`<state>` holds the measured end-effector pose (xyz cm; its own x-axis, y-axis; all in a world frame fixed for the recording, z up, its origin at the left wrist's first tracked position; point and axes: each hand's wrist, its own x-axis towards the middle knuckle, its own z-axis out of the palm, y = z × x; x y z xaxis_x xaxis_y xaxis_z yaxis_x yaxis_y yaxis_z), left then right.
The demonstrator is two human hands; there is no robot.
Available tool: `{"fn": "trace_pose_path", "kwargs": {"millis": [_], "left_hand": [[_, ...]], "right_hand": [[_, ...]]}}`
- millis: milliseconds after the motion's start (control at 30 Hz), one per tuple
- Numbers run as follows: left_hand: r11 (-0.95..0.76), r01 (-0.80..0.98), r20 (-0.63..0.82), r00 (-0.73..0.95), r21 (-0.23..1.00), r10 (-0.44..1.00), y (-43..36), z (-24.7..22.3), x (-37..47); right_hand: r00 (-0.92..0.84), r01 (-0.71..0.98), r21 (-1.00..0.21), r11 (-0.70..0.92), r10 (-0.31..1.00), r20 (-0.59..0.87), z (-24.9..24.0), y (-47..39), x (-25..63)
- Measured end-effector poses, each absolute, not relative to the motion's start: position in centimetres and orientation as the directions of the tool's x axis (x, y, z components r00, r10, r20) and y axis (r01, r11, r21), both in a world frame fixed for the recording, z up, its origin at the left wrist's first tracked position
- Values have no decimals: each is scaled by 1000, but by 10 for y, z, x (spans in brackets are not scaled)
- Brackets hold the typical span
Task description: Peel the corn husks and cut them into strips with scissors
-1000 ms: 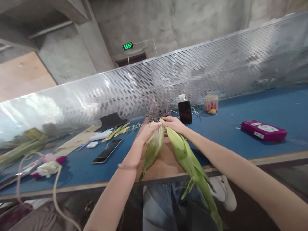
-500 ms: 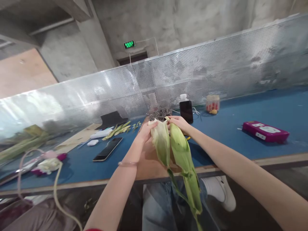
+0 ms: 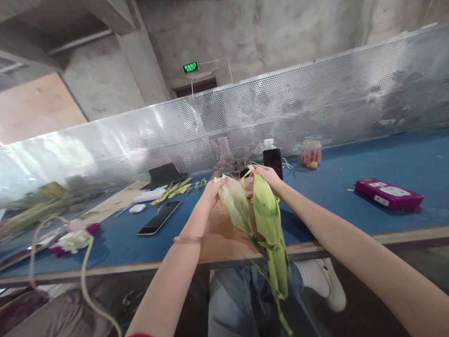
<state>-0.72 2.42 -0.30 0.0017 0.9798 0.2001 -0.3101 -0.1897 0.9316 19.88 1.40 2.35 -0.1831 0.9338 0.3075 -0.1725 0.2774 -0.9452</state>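
My left hand (image 3: 212, 193) is closed, its fingers pinching the upper edge of a pale corn husk (image 3: 235, 206). At the top of a second, greener corn husk (image 3: 267, 210), my right hand (image 3: 267, 177) is closed too, with a thin strip of husk at its fingertips. The two husks come together lower down, and long leafy ends hang past the table edge over my lap. Beneath them lies a brown board (image 3: 219, 241). Something yellow and ring-shaped (image 3: 277, 199) shows partly behind the green husk; its kind I cannot tell.
On the blue table (image 3: 319, 187) lie a phone (image 3: 159, 218), a white case (image 3: 137, 208) and husk pieces (image 3: 171, 191) to the left. Behind my hands are a bottle with a phone (image 3: 272, 161) against it and a jar (image 3: 311, 152). A magenta pack (image 3: 389, 194) lies right.
The two husks are spread wider apart at the top, and a thin strip now stretches up between them. My right hand has moved slightly right and away; the left has barely shifted.
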Motion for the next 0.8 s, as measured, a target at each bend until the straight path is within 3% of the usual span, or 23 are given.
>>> {"fn": "trace_pose_path", "kwargs": {"millis": [300, 567, 800], "left_hand": [[-225, -255, 157, -262, 940, 952, 34, -6, -20], [-311, -218, 128, -593, 925, 795, 40, -7, -40], [-264, -135, 124, -629, 955, 767, 42, -17, -55]], "right_hand": [[-203, -265, -929, 257, 927, 314, 29, 26, 207], [-239, -359, -899, 249, 907, 346, 48, 24, 220], [-212, -420, -856, 301, 884, 415, 66, 6, 231]]}}
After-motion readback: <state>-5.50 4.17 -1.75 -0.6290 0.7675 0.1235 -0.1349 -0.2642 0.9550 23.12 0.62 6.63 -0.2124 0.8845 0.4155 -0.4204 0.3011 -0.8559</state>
